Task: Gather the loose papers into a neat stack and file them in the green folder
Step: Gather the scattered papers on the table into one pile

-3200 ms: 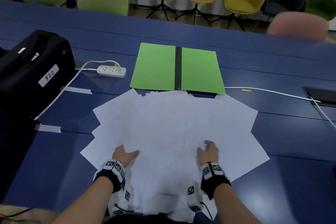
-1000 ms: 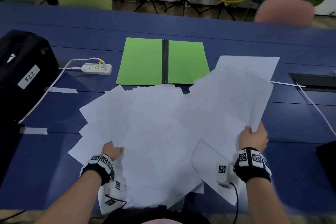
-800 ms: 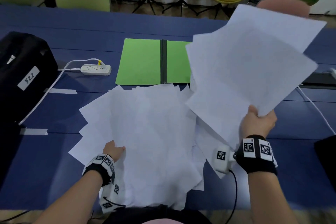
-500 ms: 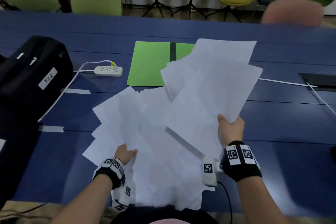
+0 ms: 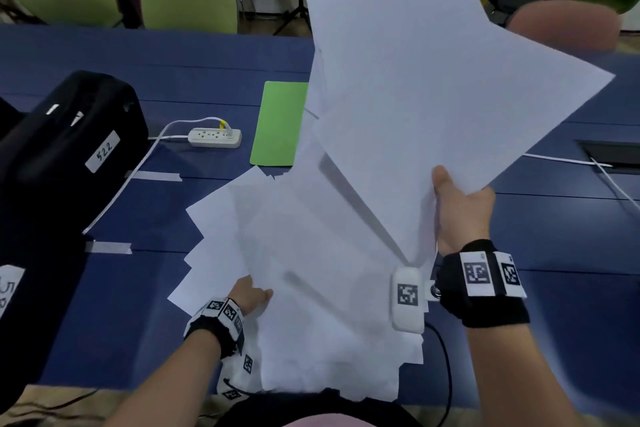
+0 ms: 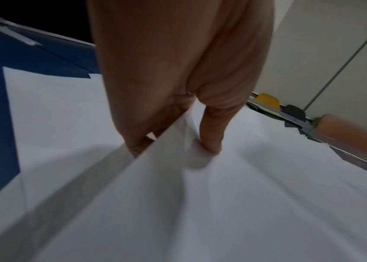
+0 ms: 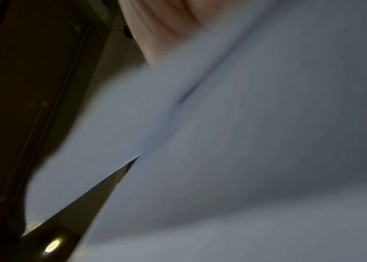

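Black wristbands (image 5: pixel 483 284) with square-code tags

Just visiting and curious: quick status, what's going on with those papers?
Right hand grips raised sheets. Left hand pinches papers on table. Raised sheets hide most of green folder.

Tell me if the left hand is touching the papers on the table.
Touching. The left wrist view shows the left hand pinching the edge of the papers between thumb and fingers.
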Motion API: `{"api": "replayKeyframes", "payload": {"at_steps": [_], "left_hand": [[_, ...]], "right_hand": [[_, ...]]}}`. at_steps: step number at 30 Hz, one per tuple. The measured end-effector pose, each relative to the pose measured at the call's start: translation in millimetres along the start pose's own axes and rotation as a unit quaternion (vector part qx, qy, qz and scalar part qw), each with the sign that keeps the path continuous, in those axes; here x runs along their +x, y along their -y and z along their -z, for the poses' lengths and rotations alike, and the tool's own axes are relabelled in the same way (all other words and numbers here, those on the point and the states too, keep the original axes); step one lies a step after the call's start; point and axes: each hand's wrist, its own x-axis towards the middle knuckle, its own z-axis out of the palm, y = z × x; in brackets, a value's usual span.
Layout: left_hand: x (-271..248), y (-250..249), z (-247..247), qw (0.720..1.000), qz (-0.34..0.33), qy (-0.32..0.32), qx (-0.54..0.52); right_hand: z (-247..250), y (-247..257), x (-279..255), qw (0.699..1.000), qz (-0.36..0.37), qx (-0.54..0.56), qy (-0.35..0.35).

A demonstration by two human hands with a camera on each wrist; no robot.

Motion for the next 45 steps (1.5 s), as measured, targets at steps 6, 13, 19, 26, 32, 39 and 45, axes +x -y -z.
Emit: {"api": "replayKeyframes", "payload": {"at_steps": [6, 13, 19, 26, 32, 39, 45], "left_hand": [[2.7, 0.7, 15.9, 0.998, -0.002, 0.056, 0.006], [0.2, -4.3, 16.4, 0.994, 0.022, 0.075, -0.076], [5.6, -2.3, 11.7, 0.996, 0.036, 0.043, -0.07], [12.7, 1.0, 10.7, 0.996, 0.011, 0.067, -0.054], [16.0, 5.0, 8.9, 0.999, -0.009, 0.047, 0.006], [16.4, 2.4, 11.5, 0.998, -0.003, 0.055, 0.041], [14.5, -1.2, 11.8, 0.998, -0.005, 0.045, 0.045]], "right_hand": [[9.0, -62.8, 10.7, 0.987, 0.043, -0.143, -0.051], [43.6, -153.8, -2.9, 0.891, -0.081, -0.432, 0.11], [38.5, -168.0, -15.5, 0.869, -0.146, -0.471, 0.04], [32.4, -192.3, -22.8, 0.71, -0.208, -0.614, 0.275], [46.5, -191.8, -9.9, 0.816, -0.132, -0.558, 0.07], [72.3, -180.4, 20.7, 0.86, -0.177, -0.478, -0.011], [67.1, -190.4, 19.8, 0.851, -0.108, -0.509, 0.071]]}}
